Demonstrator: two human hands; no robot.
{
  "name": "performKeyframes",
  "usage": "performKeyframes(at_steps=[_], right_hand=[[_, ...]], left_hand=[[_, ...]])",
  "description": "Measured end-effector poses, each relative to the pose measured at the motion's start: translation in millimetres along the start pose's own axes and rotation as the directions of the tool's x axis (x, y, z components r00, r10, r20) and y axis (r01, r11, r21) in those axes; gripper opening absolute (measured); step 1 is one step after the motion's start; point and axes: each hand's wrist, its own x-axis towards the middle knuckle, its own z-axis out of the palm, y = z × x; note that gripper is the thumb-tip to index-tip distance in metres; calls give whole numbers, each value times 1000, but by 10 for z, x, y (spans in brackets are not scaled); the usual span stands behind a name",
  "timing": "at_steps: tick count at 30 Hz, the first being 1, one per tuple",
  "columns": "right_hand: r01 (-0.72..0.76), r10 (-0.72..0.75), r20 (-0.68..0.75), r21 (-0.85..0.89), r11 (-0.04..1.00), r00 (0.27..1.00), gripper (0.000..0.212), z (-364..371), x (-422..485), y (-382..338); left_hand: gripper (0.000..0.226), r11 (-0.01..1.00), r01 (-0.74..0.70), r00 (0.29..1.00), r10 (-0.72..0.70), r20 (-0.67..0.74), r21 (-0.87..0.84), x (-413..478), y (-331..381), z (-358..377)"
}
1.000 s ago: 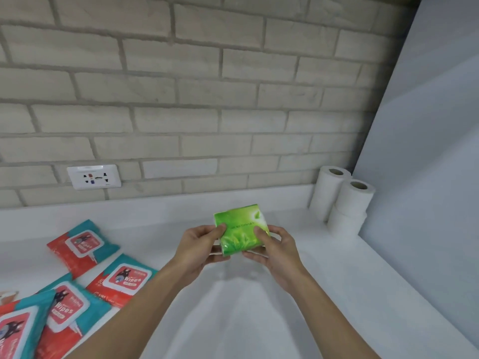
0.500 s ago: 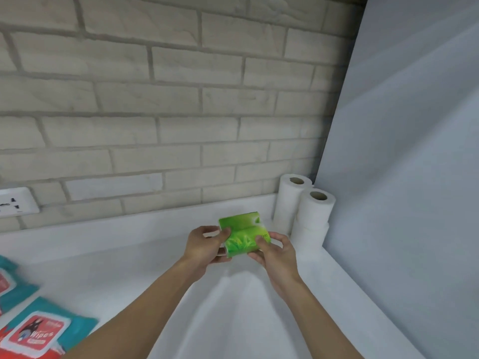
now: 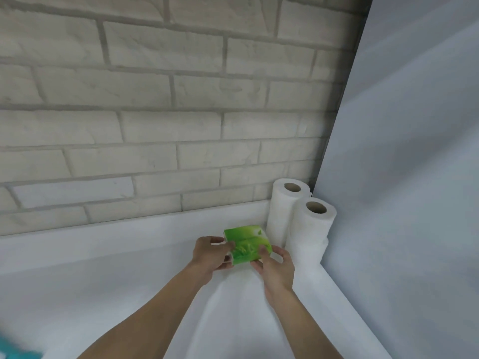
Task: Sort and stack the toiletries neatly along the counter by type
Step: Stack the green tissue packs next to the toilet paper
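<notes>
A green tissue pack (image 3: 247, 243) is held between both hands low over the white counter (image 3: 129, 268), just left of the paper rolls. My left hand (image 3: 211, 255) grips its left edge with thumb on top. My right hand (image 3: 277, 268) pinches its front right corner. White paper rolls stand in the back right corner: a tall one (image 3: 283, 211) against the wall and a nearer stack of two (image 3: 311, 229). I cannot tell whether the pack touches the counter.
A brick wall (image 3: 181, 112) runs behind the counter above a white upstand. A pale grey panel (image 3: 401, 177) closes off the right side. A teal edge of a wipes pack (image 3: 15, 354) shows at the bottom left corner.
Both hands have carried the green pack to the right and away from me, lower toward the counter beside the rolls. The view has swung right, so the wipes packs and socket have left the frame.
</notes>
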Motion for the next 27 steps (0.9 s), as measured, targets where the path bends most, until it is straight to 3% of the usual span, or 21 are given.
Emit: performKeyframes(at_steps=[8, 13, 21, 27], right_hand=[[-39, 35, -63, -57, 998, 997, 39, 51, 309, 116], [-44, 41, -42, -78, 996, 998, 40, 44, 463, 171], [-90, 92, 70, -25, 996, 993, 38, 63, 559, 127], [-96, 94, 72, 20, 995, 993, 44, 93, 569, 145]], left_hand=[[37, 998, 59, 992, -55, -117, 30, 386, -189, 226], [31, 986, 31, 980, 2, -200, 162, 509, -258, 331], [22, 926, -71, 966, 156, -205, 371, 646, -244, 444], [19, 894, -91, 973, 174, -153, 439, 691, -238, 489]])
